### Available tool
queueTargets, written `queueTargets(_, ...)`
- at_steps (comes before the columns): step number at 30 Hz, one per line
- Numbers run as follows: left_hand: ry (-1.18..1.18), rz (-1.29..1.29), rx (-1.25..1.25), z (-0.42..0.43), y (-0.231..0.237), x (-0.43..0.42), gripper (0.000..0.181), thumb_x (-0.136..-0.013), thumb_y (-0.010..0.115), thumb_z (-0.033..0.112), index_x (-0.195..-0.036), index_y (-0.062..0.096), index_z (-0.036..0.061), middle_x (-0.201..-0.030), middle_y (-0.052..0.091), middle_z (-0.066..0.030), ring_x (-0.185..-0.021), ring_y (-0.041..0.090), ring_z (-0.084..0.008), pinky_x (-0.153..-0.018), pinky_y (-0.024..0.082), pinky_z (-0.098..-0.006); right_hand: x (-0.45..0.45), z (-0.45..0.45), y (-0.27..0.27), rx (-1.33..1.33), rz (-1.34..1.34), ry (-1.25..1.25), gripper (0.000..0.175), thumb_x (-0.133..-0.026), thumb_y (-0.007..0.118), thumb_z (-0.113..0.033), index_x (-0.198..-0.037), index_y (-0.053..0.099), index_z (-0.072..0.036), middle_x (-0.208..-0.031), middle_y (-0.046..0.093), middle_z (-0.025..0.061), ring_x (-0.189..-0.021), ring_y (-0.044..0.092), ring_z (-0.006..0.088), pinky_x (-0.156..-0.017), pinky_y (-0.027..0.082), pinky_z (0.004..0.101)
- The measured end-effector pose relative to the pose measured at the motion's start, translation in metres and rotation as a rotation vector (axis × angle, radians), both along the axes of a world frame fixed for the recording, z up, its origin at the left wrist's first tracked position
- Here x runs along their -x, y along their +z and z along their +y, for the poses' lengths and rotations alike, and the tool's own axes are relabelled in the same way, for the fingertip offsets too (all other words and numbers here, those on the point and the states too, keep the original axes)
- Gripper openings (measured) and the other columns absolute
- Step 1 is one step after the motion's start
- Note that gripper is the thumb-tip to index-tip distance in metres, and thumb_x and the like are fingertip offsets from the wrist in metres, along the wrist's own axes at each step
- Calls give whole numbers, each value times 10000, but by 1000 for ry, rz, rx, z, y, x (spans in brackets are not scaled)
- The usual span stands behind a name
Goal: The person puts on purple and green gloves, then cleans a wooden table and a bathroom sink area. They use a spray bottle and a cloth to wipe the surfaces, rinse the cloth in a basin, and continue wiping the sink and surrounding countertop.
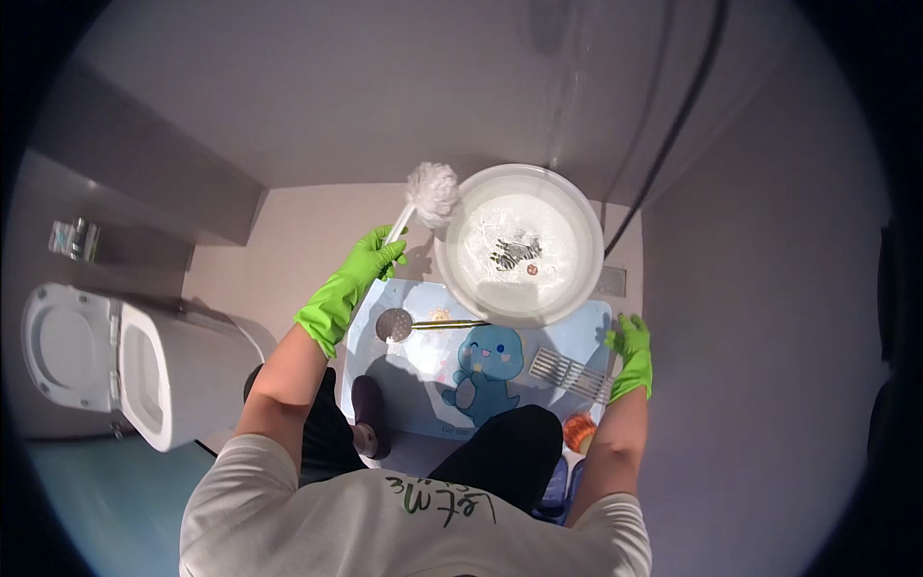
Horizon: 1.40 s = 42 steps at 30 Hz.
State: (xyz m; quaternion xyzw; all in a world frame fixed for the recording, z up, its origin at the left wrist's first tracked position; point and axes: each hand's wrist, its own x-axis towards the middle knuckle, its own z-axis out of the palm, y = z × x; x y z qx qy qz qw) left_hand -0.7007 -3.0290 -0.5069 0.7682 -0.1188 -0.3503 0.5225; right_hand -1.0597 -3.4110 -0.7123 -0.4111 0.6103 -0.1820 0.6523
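Note:
My left hand (378, 252), in a green rubber glove, grips the white handle of a brush with a fluffy white head (433, 193). That head is just off the left rim of a white round basin (445, 263). Clear water seems to fill the basin, with a black-and-white striped figure (517, 252) and a small reddish round thing (532, 270) inside. Gloved in green too, my right hand (631, 342) hovers at the right edge of a blue cartoon mat (411, 389), fingers apart and holding nothing visible. Near it lies a slotted metal piece (570, 373).
A perforated metal skimmer (394, 326) lies on the mat. An orange round thing (579, 433) and blue-purple objects (555, 483) are by my right arm. At left stands a toilet (144, 375), its lid raised. A dark hose (674, 133) hangs by the wall near a floor drain (613, 282).

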Motion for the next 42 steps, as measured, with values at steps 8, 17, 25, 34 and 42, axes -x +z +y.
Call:
queueTargets(8,-241,251,147,60,-16,-18,334,-977,580,230,-1251,599,40,-781,636,-24,-602,526,-71,-556,434,-211,-104,61,95,383,-370,367,369,-937,634,-178,-1281,604,-48,-1061,666,70,-868,615,100,-621,464,216)
queueTargets(17,-425,477,337,59,22,8,332,-987,545,182,-1259,584,-4,-737,600,-48,-626,538,-107,-578,442,-245,-230,130,239,338,-945,878,753,-839,752,-345,-1456,408,-86,-1317,553,92,-1111,553,167,-965,452,294)
queueTargets(25,-558,586,562,35,17,29,324,-999,512,136,-1281,551,-19,-688,555,-65,-595,519,-153,-573,436,-285,-225,143,280,259,-597,675,166,-921,639,-169,-1005,703,-41,-907,673,12,-802,548,73,-763,454,237)
queueTargets(34,-571,645,535,21,47,32,346,-1012,499,181,-1289,547,-20,-679,540,-58,-569,509,-137,-562,436,-275,-103,13,227,496,-339,-147,292,-1004,538,-286,-1090,664,-38,-998,663,53,-822,574,84,-728,471,272)
queueTargets(42,-613,738,559,4,73,45,354,-1001,504,201,-1268,564,-23,-653,536,-64,-543,479,-132,-531,401,-264,-125,80,284,521,-769,476,922,-863,652,-571,-1524,237,-79,-1498,367,201,-1292,477,320,-1055,421,384)
